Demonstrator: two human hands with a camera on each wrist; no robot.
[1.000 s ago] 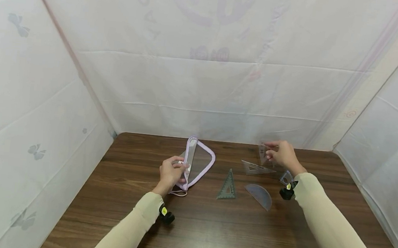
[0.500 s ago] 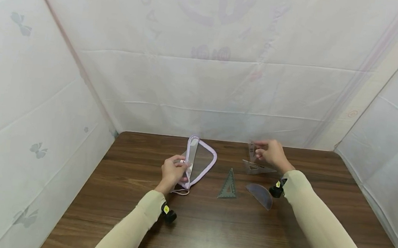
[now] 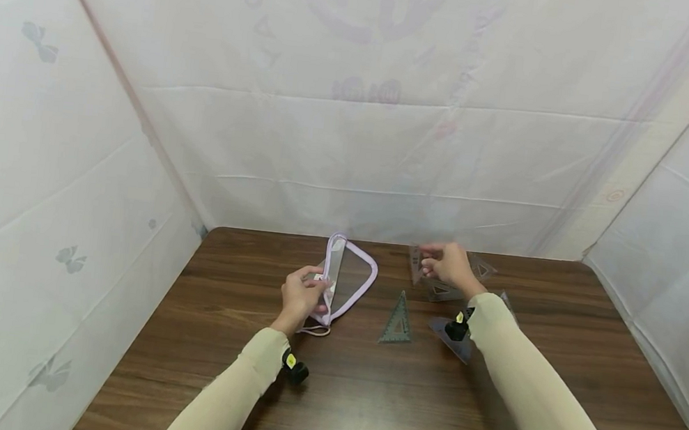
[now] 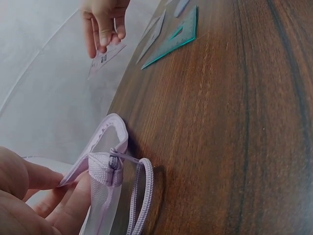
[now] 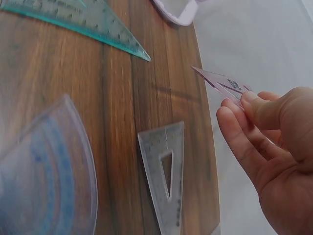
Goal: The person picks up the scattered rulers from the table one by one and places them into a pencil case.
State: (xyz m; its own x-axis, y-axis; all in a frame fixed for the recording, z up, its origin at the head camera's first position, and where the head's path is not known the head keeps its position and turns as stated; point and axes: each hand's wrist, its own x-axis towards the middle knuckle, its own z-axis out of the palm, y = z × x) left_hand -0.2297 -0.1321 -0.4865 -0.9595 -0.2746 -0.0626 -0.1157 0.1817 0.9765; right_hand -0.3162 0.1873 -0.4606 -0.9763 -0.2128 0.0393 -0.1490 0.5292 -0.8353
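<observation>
My left hand pinches the opened edge of a mesh zip pouch with lilac trim. In the left wrist view, the zip pull's cord loop hangs beside its corner. My right hand pinches a small transparent pinkish set square between thumb and fingers, held up off the table with its pointed end towards the pouch. Below this hand a clear set square lies on the wood. A green-tinted set square lies between the hands. The bluish protractor is partly hidden under the right wrist camera.
The dark wooden table meets a white sheet wall at its back edge. Another clear set square lies behind my right hand. A further clear piece shows partly beside the right sleeve.
My right hand has moved left with the pinkish set square, towards the pouch, uncovering a clear set square behind it. My left hand keeps its hold on the pouch.
</observation>
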